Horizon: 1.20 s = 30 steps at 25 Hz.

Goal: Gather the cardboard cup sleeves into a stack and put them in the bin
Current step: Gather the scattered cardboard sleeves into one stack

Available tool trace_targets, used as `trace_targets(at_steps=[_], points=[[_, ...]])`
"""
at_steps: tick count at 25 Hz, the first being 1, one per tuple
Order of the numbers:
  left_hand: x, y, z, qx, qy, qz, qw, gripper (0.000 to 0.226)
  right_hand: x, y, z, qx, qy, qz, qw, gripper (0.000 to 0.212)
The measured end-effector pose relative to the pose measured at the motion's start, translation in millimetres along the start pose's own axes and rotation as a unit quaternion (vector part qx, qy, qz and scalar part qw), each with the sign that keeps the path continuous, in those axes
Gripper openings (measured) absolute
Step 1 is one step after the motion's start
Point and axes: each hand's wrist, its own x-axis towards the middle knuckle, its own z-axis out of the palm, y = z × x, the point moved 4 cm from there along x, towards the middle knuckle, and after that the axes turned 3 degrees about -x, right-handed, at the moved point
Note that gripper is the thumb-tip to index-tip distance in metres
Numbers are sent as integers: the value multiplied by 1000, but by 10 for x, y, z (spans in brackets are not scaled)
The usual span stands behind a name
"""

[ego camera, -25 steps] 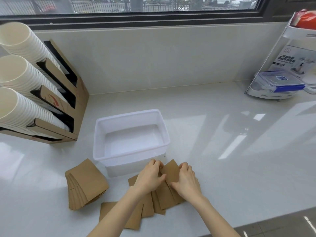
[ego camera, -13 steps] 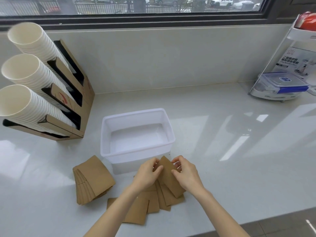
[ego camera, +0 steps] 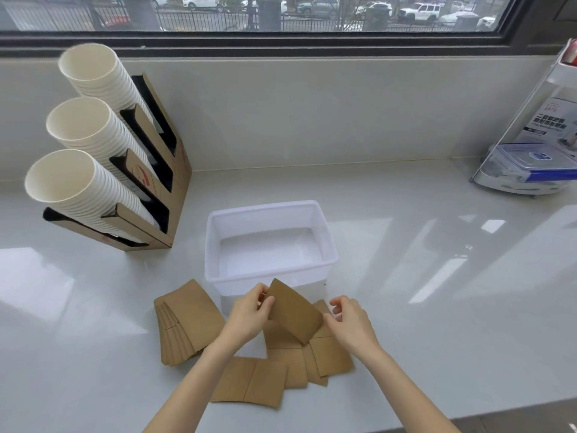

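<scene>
One flat, tapered kraft cardboard sleeve [ego camera: 293,310] was pinched at its left edge by the left hand [ego camera: 249,314], raised just near of the translucent white plastic bin [ego camera: 271,242]. The right hand [ego camera: 351,323], fingers loosely curled, touched its right edge. Loose sleeves [ego camera: 274,373] lay fanned beneath; a neat stack [ego camera: 187,323] lay left.

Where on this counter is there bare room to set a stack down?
Bare counter runs from the white bin right toward the wire rack, and in front of the cup dispenser on the left. It is crowded before the bin: loose sleeves, the fanned stack, left hand, right hand.
</scene>
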Motion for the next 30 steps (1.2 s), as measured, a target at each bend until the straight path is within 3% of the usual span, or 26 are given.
trace_targets(at_steps=[3,8,10,15,27,30], points=[[-51,-49,-83,-12,11,-9,1000,23,-43,6,115,-79,-34,33,996,61],[-138,-112,-178,-19,25,-17,999,19,-88,-28,192,-117,-19,62,991,64],[-157,-131,-213,-22,27,-20,999,12,-91,-48,186,-79,-25,70,994,60],[-195,-162,-285,-38,32,-26,998,9,-99,-109,85,48,-3,47,998,28],[-198,-167,-431,-35,56,-24,998,17,-117,-356,-292,27,153,-19,988,23],[-199,-199,-468,-35,60,-26,997,19,-101,-413,-316,62,153,-32,986,21]])
